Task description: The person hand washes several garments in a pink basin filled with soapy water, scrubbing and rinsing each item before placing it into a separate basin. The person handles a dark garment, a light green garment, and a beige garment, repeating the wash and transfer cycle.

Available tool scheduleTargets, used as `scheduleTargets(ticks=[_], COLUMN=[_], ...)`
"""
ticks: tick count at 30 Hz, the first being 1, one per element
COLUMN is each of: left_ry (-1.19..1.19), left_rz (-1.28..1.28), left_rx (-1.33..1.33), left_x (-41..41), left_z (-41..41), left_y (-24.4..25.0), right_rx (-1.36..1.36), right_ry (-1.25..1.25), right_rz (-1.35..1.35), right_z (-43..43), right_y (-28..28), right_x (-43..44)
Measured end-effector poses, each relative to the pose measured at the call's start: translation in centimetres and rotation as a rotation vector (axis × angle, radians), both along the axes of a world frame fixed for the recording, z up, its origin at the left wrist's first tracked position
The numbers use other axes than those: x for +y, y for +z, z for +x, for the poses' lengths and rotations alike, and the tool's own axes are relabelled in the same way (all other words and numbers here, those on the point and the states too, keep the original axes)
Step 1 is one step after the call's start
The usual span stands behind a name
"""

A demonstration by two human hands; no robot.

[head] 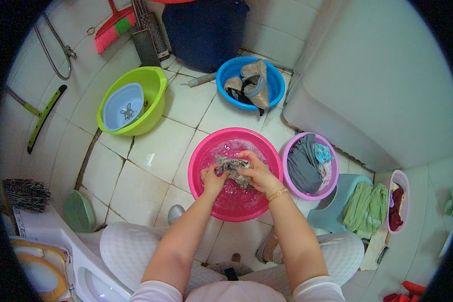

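Observation:
A wet grey patterned cloth [232,168] is stretched between my two hands, just over the soapy water in a round pink basin [236,215]. My left hand [213,179] pinches its left end. At the cloth's right side, my right hand [259,173] grips it between thumb and fingers, and a gold-coloured bracelet circles that wrist. Foam floats along the basin's far side. Beside the basin's right rim stands a lilac basin [285,170] holding a dark grey garment [304,166] and a small turquoise patterned cloth [323,153].
Behind the pink basin sits a blue basin [222,88] with beige footwear-like items [256,81]. A lime-green basin [158,98] holds a pale blue one [117,105]. Green cloth [366,207] lies on a teal stool [321,219]. A squeegee [43,117] leans left, near a toilet [41,271].

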State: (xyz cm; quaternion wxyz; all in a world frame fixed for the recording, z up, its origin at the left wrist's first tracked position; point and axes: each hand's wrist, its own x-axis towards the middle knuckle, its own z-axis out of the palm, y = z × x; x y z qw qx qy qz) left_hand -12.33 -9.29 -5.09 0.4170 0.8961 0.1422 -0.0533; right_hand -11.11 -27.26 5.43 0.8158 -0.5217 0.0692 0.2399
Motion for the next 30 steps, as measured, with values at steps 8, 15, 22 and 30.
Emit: scheduleTargets(ticks=[8,15,22,30], left_ry=[0.39,-0.493,-0.462,-0.697], left_rz=[-0.451,0.276,0.321,0.54], left_rx=[-0.146,-0.008,0.418,0.48], left_x=[0.4,0.8,-0.9,-0.1], left_z=[2.4,0.8,1.8,2.5], left_y=[1.4,0.7,-4.1,-2.5], right_rx=[-0.497,-0.394,-0.312,-0.527], right_ry=[0.327,0.626,0.616,0.702], right_rz=[-1.223,-1.666,-1.747,-1.896], right_z=[0.5,-1.4,0.0,1.3], right_y=[-4.2,-9.9,-14.6,-12.2], right_x=[-3.1,0.4,1.6,-0.7])
